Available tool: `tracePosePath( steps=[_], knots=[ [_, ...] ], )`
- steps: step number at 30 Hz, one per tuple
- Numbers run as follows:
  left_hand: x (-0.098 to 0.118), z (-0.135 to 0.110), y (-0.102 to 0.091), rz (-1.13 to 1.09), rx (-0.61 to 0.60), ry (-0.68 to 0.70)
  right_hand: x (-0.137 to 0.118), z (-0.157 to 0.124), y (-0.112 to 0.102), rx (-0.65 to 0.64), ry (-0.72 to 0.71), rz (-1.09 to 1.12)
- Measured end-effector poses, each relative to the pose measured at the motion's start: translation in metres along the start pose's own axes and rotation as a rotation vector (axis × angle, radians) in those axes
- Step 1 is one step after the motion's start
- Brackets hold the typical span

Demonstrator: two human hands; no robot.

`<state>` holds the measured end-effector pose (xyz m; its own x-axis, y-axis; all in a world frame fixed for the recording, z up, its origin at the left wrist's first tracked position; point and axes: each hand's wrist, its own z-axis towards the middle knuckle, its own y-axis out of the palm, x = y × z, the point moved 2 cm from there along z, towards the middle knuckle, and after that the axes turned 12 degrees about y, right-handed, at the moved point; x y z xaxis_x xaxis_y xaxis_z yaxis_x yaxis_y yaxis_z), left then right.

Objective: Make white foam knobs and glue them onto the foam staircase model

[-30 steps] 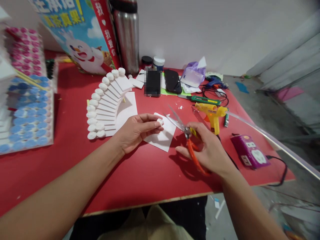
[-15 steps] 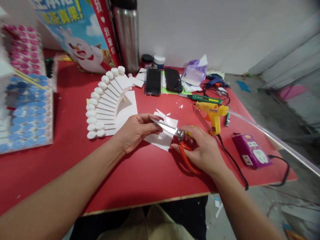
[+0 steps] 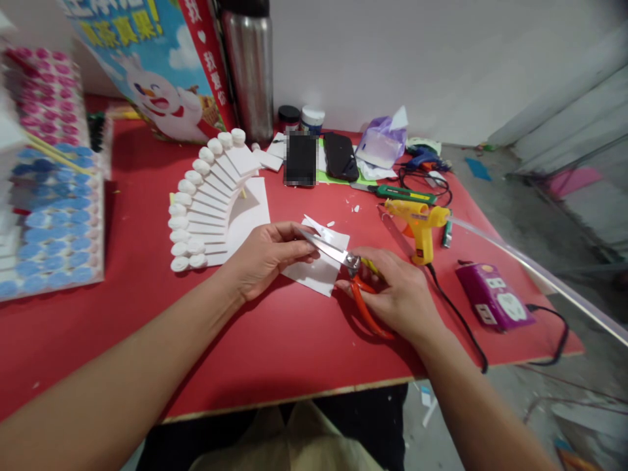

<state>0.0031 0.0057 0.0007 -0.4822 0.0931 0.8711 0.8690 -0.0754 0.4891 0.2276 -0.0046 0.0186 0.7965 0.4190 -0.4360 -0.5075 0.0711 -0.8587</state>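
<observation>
On the red tabletop (image 3: 275, 353), the left hand (image 3: 265, 258) pinched a flat white foam sheet (image 3: 318, 271); the right hand (image 3: 397, 294) grasped orange-handled steel scissors (image 3: 350, 271), blades touching it.

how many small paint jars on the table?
2: black-lid jar and white-lid jar, side by side at the table's back edge, right of the steel flask. More may be hidden behind clutter.

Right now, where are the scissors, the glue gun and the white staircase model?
scissors (image 3: 326, 247), head view, on the blades.
glue gun (image 3: 417, 219), head view, yellow body.
white staircase model (image 3: 209, 203), head view, middle steps.
</observation>
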Motion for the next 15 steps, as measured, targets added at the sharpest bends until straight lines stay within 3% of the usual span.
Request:
tracePosePath(
  steps=[10, 15],
  knots=[
    [-0.0003, 0.0009, -0.0012, -0.011, 0.04, -0.025, 0.002, -0.0043, -0.0009, 0.038, -0.026, 0.02],
    [0.0009, -0.0006, -0.0001, -0.014, 0.048, -0.081, 0.0077, -0.0028, -0.0023, 0.098, 0.177, 0.045]
  ],
)
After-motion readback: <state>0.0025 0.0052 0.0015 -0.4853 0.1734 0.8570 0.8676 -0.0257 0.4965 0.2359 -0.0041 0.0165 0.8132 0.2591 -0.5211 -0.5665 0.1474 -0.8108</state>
